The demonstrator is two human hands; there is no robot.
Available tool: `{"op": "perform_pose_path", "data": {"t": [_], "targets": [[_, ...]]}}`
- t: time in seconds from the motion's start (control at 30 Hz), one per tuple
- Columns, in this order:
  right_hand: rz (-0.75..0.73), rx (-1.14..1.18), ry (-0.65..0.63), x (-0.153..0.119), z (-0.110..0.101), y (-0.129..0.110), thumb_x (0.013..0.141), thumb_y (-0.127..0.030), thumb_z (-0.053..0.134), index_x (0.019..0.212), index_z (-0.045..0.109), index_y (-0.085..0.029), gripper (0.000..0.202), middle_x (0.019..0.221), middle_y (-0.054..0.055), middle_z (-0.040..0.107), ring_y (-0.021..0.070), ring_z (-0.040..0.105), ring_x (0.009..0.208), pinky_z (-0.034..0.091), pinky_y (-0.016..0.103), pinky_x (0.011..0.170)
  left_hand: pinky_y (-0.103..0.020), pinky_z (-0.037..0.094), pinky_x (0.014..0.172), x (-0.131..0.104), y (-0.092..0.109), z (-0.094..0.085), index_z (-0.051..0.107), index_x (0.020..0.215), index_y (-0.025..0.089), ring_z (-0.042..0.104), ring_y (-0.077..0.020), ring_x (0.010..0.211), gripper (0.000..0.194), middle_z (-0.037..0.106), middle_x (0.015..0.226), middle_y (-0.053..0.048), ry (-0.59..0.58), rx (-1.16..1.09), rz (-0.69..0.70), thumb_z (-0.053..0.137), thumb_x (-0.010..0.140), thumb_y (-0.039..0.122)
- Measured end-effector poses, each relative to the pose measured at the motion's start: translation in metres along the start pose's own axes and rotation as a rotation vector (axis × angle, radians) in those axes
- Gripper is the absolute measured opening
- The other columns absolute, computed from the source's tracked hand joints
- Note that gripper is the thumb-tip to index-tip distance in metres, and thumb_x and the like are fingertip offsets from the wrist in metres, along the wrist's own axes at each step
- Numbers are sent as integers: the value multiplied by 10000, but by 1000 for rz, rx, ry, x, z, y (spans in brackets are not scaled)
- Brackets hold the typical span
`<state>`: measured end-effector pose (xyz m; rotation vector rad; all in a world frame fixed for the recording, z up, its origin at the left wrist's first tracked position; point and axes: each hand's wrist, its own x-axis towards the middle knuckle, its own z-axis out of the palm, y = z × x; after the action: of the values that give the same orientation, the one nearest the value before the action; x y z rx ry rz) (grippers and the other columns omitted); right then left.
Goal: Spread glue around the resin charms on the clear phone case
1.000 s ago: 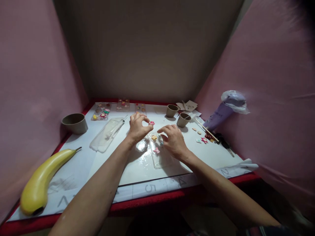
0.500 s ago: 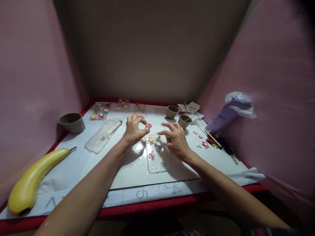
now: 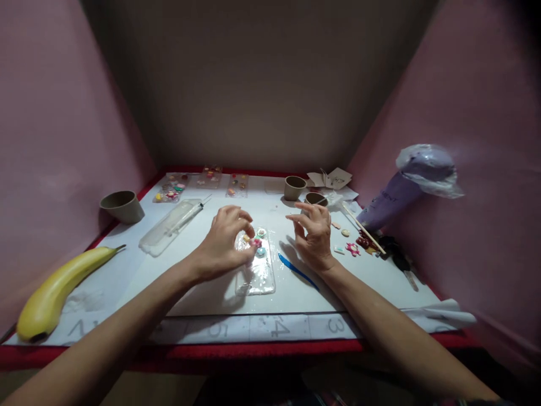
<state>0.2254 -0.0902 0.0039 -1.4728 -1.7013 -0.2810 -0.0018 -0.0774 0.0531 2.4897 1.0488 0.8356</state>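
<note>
My left hand (image 3: pixel 228 242) pinches a small pink-and-red charm (image 3: pixel 255 243) between thumb and fingertip, low over a clear phone case (image 3: pixel 266 285). Whether the charm touches the case I cannot tell. A round green-rimmed charm (image 3: pixel 261 232) and a light-blue charm (image 3: pixel 261 252) sit on the case; a yellow one (image 3: pixel 245 238) is partly covered by my fingers. The case looks wet and glossy. To its right, my right hand (image 3: pixel 313 234) hovers with fingers bent and apart, holding nothing. Beneath it lies a blue plastic tool (image 3: pixel 296 270), partly in shadow.
Loose charms (image 3: pixel 352 248) and a wooden stick (image 3: pixel 363 228) lie at right, near a purple piping bag (image 3: pixel 391 194). Two cups (image 3: pixel 295 189) stand behind. At left are a bowl (image 3: pixel 122 207), a syringe (image 3: pixel 186 215) on another case, and a banana (image 3: pixel 63 290). Decorated cases (image 3: pixel 171 189) lie at the back.
My left hand has come down and nearer with the pink charm, which is now over the case. My right hand has moved away to the right. The blue tool now shows.
</note>
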Motion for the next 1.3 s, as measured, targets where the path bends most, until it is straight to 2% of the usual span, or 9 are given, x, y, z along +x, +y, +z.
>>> {"op": "perform_pose_path", "data": {"t": [0.13,0.27,0.4,0.5,0.83,1.07,1.3], "targets": [[-26,4,-36,-2,-1,-1,805,-66,494,926,701,-266,313,1232,31,604,279,427,1183,349,475,958,-512,344,1051,-34,11,14,585,779,253,327,-312,1283,78,585,1146,-54,19,52,-27,633,718,241],[-21,3,-30,-1,-1,-2,807,-72,507,913,704,-276,303,1237,21,603,274,429,1184,341,467,974,-544,338,1059,-48,21,27,581,780,255,313,-330,1300,113,577,1184,-57,44,89,-11,660,700,245],[-28,-5,3,-1,-2,0,817,-75,504,909,706,-273,297,1228,18,610,267,434,1180,343,454,980,-561,322,1064,-48,24,32,590,786,240,303,-340,1309,96,571,1194,-75,49,150,20,659,724,265],[-19,-25,-21,-1,-3,1,812,-74,503,913,708,-275,304,1231,19,609,282,426,1186,343,471,967,-565,309,1074,-49,21,34,591,791,232,308,-335,1304,84,569,1199,-79,48,182,38,649,740,264],[-18,53,-13,0,-2,2,802,-46,501,896,708,-253,308,1213,33,607,263,440,1139,366,453,966,-569,300,1080,-51,21,33,611,799,218,277,-337,1313,67,553,1196,-84,32,184,33,646,745,238],[-96,96,82,1,1,5,756,-1,540,848,709,-237,305,1138,52,635,276,457,1077,413,467,907,-580,307,1058,-50,23,34,602,815,187,272,-338,1305,50,539,1206,-94,25,172,51,620,776,213],[-110,93,72,2,1,6,746,9,542,843,712,-229,308,1135,61,635,280,460,1071,432,474,901,-568,294,1067,-49,20,34,607,825,185,262,-333,1310,61,528,1201,-89,20,175,76,625,771,207]]}}
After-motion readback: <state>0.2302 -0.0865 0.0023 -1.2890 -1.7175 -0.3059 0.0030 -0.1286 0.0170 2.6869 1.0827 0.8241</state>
